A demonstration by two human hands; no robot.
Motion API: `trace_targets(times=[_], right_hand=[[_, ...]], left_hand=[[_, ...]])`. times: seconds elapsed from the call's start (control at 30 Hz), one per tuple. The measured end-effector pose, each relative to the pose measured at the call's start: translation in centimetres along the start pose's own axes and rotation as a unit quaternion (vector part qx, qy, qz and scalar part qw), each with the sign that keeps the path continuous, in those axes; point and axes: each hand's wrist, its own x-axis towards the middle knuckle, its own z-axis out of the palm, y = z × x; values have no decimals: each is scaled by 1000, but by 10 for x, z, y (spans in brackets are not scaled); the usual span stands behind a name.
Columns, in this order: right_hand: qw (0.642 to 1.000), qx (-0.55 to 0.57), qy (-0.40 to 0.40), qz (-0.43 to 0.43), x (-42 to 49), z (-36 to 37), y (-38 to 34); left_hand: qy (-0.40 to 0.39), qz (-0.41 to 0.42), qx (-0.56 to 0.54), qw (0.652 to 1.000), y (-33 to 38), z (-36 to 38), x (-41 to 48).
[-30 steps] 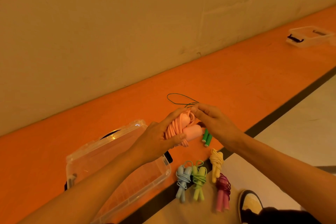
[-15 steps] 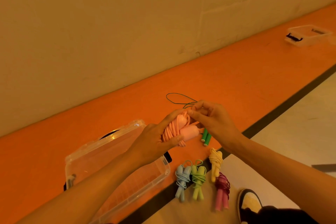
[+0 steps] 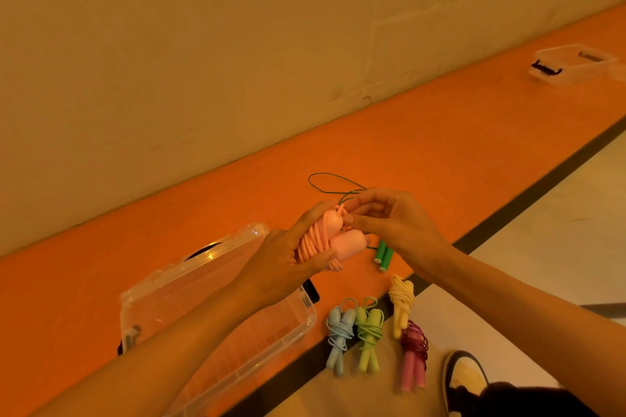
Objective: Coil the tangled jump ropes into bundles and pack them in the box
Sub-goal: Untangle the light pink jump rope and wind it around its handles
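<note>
Gripping the coiled pink jump rope (image 3: pixel 333 240) above the orange strip (image 3: pixel 440 145), the left hand (image 3: pixel 284 264) has its fingers curled behind the wrapped cord and its thumb pressed across the front, with the two pink handles lying side by side against the palm. The right hand (image 3: pixel 399 223) meets it from the other side, its thumb and forefinger pinching the cord at the top end of the bundle and its other fingers curled in. The bundle is held in the air, just above the near right corner of the clear box (image 3: pixel 203 257), which lies open-topped on the orange strip under the left forearm. The green rope (image 3: pixel 384 256) lies uncoiled behind the hands, its handles together and its thin cord looping toward the wall (image 3: pixel 237 44). Along the dark line (image 3: pixel 542 179) at the strip's edge lie four finished bundles close together: blue (image 3: pixel 338 332), light green (image 3: pixel 369 332), yellow (image 3: pixel 401 301) and magenta (image 3: pixel 413 352). A shoe (image 3: pixel 464 379) sits just right of them. A second clear box (image 3: pixel 572 66) rests well apart, far along the strip.
</note>
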Motion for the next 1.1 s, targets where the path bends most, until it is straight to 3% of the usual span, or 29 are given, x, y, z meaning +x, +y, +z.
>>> trace_targets(times=[0.37,0.63,0.83,1.1], right_hand=[[982,-170,-23,-77,2,-2,8],[914,-371,-14,-162,1,-6,7],[889,-417,28,-187,-3,-7,12],[945,-290,32,-146,-2,0,12]], left_hand=[[-3,8,24,1000,2,1,0],[-4,6,21,1000,1,6,3],[-2,3,22,1000,7,8,6],[-11,-8,-32,999,3,9,6]])
